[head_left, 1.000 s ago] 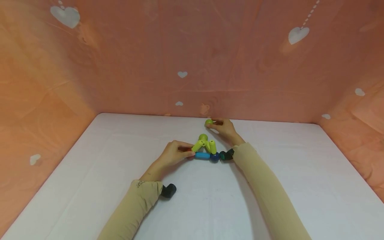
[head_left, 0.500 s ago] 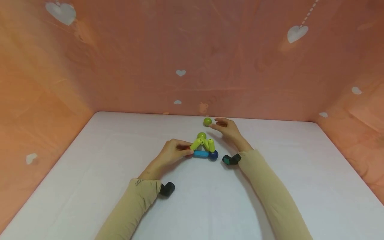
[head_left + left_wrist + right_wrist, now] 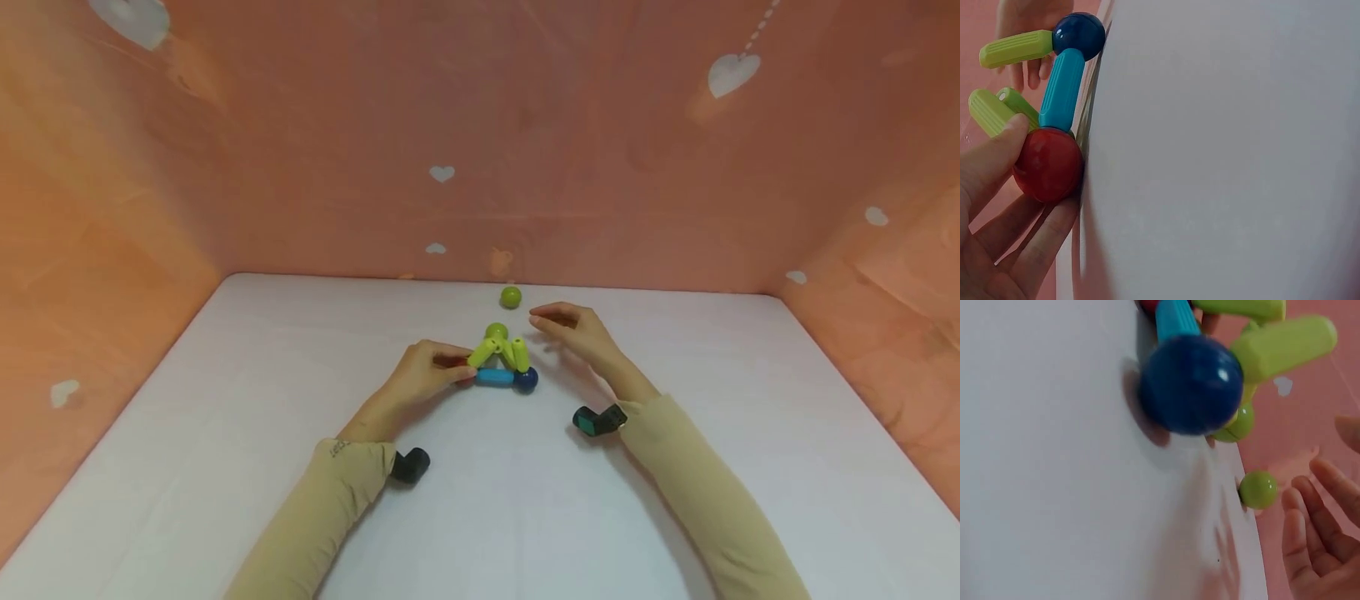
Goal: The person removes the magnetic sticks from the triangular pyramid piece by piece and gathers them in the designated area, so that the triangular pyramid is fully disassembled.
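Note:
My left hand (image 3: 422, 373) pinches a red ball (image 3: 1050, 165) between thumb and fingers. A light-blue rod (image 3: 495, 377) joins that ball to a dark-blue ball (image 3: 526, 380). Lime-green rods (image 3: 521, 354) rise at an angle from both balls, the dark-blue ball's one ending free in the left wrist view. Behind them sits a green ball (image 3: 497, 332), with a further green rod leading from it. Farther back, a separate green ball (image 3: 511, 297) rests on the table. My right hand (image 3: 581, 333) hovers to the right with fingers relaxed, holding nothing and apart from both green balls.
The white table (image 3: 480, 500) ends at an orange-pink cloth wall (image 3: 480, 125) printed with pale hearts, close behind the loose green ball. Similar cloth stands at both sides. Black wrist cameras stick out from the left sleeve (image 3: 300, 508) and right sleeve (image 3: 705, 483).
My right hand has let go of the rear green ball and drawn back to the right. The left hand keeps its grip on the red ball. The head view has shifted slightly.

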